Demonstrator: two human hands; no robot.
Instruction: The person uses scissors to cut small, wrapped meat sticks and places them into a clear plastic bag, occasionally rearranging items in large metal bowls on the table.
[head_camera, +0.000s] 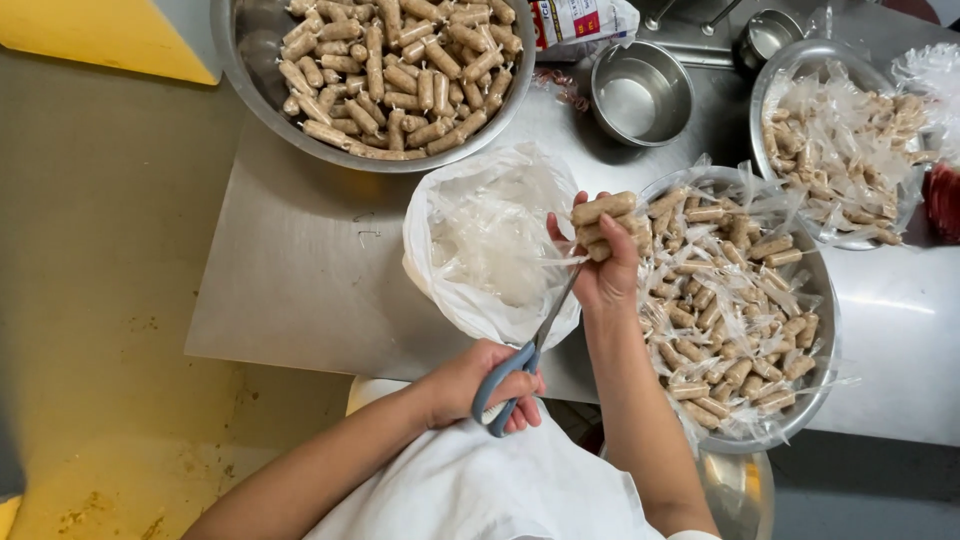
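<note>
We see the left hand closed through the grey-blue handle loops of a pair of scissors, near the near edge of the steel bench; the blades run up and to the right, their tips meeting the clear plastic tail of the pieces held above. The right hand is closed around a small bundle of brown wrapped rolls, held upright between a white plastic bag on its left and a steel bowl on its right. The bag stands open on the bench and holds clear plastic trimmings. The bowl just right of the right hand is filled with the same brown rolls in loose clear wrappers with twisted ends. At the far left a large steel basin holds many rolls packed close, without loose wrapper tails. At the far right a second bowl carries more wrapped rolls. Between the basin and that bowl stands a small steel pot, with a printed packet just beyond it. A yellow board lies at the far left corner. We note white cloth on the person's lap at the near edge.
</note>
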